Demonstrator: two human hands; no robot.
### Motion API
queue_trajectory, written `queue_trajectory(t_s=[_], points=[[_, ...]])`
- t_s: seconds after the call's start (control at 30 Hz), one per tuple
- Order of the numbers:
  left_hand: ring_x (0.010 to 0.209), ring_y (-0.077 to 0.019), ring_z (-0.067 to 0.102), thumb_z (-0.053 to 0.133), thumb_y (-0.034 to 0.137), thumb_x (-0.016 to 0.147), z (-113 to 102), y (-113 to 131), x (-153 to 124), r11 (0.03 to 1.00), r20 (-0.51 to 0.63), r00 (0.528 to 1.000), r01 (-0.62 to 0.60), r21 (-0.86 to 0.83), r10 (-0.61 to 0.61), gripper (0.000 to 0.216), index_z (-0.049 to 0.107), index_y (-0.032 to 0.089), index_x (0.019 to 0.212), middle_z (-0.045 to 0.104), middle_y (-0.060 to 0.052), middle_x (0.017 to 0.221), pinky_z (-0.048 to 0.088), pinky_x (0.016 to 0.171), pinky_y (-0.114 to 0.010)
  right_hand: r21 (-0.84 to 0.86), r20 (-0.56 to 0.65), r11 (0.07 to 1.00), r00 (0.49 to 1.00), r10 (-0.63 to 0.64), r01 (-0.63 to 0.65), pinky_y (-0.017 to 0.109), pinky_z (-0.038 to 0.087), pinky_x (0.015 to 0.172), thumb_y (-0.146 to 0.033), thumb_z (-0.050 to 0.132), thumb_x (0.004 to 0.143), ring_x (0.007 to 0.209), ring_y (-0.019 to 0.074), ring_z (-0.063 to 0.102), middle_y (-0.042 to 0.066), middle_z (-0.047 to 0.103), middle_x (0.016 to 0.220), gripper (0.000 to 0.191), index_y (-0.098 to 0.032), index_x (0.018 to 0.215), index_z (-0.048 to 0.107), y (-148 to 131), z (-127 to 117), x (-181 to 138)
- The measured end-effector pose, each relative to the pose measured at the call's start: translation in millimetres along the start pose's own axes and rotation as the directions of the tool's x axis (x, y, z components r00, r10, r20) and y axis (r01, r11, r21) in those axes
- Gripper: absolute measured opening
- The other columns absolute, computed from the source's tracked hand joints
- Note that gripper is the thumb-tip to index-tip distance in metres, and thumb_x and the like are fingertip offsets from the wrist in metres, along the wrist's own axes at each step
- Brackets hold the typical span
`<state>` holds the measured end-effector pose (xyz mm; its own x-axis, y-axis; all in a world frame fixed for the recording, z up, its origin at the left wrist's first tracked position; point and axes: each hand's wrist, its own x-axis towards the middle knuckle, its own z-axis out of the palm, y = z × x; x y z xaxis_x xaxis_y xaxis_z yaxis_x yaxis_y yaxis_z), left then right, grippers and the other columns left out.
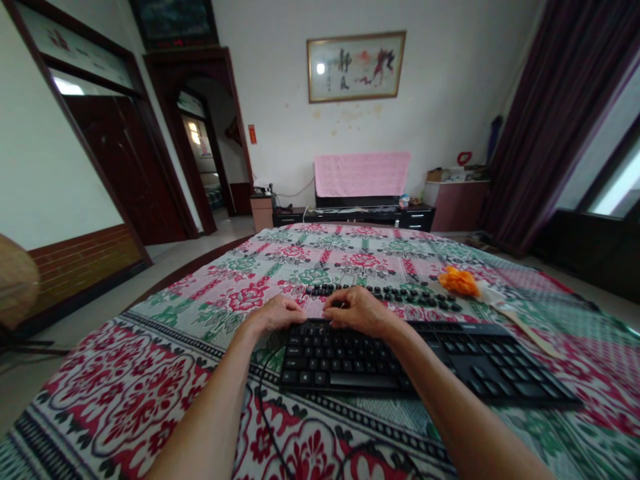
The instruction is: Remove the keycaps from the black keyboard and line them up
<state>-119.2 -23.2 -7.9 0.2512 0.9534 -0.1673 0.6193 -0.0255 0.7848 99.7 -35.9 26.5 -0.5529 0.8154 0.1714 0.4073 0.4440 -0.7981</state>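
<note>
A black keyboard lies on the patterned tablecloth, with some keys at its upper left looking bare. My left hand is closed at its top left corner, fingertips pressed against the edge. Over the upper row of keys, my right hand pinches thumb and fingers together. Something small and dark shows between them, too small to make out. Behind my hands, loose black keycaps are lined up in rows, partly hidden by the right hand.
To the right of the keycaps lies a brush-like thing with an orange head and a pale handle. A black cable runs from the keyboard's left towards me. The tablecloth covers the round table.
</note>
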Motion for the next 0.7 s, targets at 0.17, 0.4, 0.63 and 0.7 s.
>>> queue_trajectory(t_s=[0.17,0.4,0.63,0.7], points=[[0.048,-0.0080,0.037,0.056,0.038,0.060,1,4,-1,1.000,-0.001,1.000,-0.017,0.025,0.017,0.029,0.067,0.012,0.068,0.048,0.003,0.051,0.026,0.046,-0.020,-0.053,-0.005,0.998,1.000,-0.027,0.027,0.016,0.032,0.046,-0.023,0.050,0.070,0.048,0.0072,0.047,-0.001,0.057,0.053,0.017,-0.014,0.074,0.064,-5,2,0],[0.049,-0.0081,0.035,0.055,0.035,0.060,5,7,-1,0.998,0.013,0.999,-0.053,0.025,0.052,0.027,0.065,0.011,0.064,0.045,0.003,0.050,0.024,0.046,-0.020,-0.156,0.040,0.984,0.996,-0.075,0.080,0.017,0.030,0.047,-0.021,0.048,0.070,0.048,0.0068,0.045,-0.002,0.057,0.053,0.017,-0.015,0.069,0.064,-12,5,0],[0.049,-0.0076,0.031,0.055,0.034,0.061,4,11,-3,0.995,0.038,0.995,-0.091,0.036,0.090,0.023,0.062,0.012,0.058,0.039,0.004,0.048,0.022,0.045,-0.020,-0.174,0.047,0.981,0.996,-0.079,0.086,0.018,0.031,0.049,-0.023,0.047,0.074,0.049,0.0072,0.046,-0.002,0.057,0.054,0.018,-0.015,0.072,0.063,-17,8,-2],[0.048,-0.0074,0.028,0.054,0.035,0.062,4,12,-3,0.991,0.055,0.993,-0.110,0.069,0.107,0.025,0.059,0.013,0.053,0.035,0.005,0.046,0.020,0.045,-0.020,-0.193,0.043,0.978,0.996,-0.074,0.081,0.018,0.031,0.049,-0.025,0.046,0.076,0.050,0.0081,0.048,-0.001,0.059,0.054,0.020,-0.015,0.074,0.063,-17,10,-2]])
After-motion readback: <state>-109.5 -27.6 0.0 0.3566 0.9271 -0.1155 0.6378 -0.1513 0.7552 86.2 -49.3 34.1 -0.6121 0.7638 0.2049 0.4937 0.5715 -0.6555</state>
